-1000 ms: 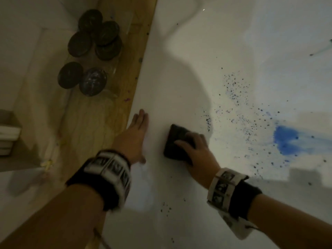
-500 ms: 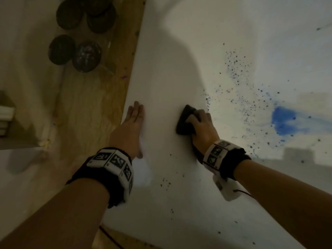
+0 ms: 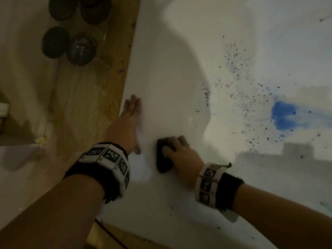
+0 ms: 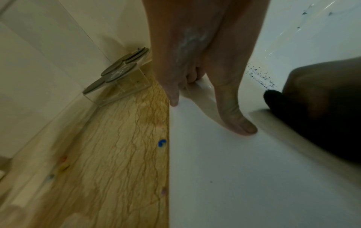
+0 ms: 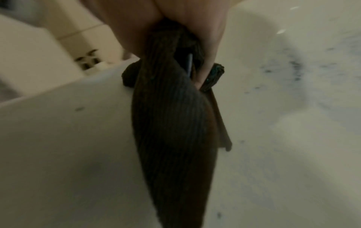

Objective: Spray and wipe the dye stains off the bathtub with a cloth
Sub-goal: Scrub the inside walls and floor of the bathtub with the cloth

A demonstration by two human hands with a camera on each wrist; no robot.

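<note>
The right hand [image 3: 181,155] lies on the white bathtub [image 3: 170,78] wall and grasps a dark cloth [image 3: 162,159]. Its fingers are curled over the top of the cloth and press it flat against the surface. In the right wrist view the cloth [image 5: 171,117] is bunched under the palm, and a fold hangs down from the grip. The right forearm comes in from the lower right, and the wrist is bent a little toward the cloth.

The left hand [image 3: 125,126] is just beside the cloth, but apart from it. This hand is released: the fingers [image 4: 232,117] are straight and lie together, and they rest flat on the bathtub rim, close to its edge. It holds nothing. The left forearm reaches in from the lower left.

Beyond the right hand, dark dye specks [image 3: 235,69] spread over the inner wall of the bathtub. Further to the right there is a blue dye stain [image 3: 283,115] with pale streaks around it.

To the left of the rim runs a wooden ledge [image 3: 86,105]. At its far end stand several dark round lids [image 3: 71,42] on a clear holder.
</note>
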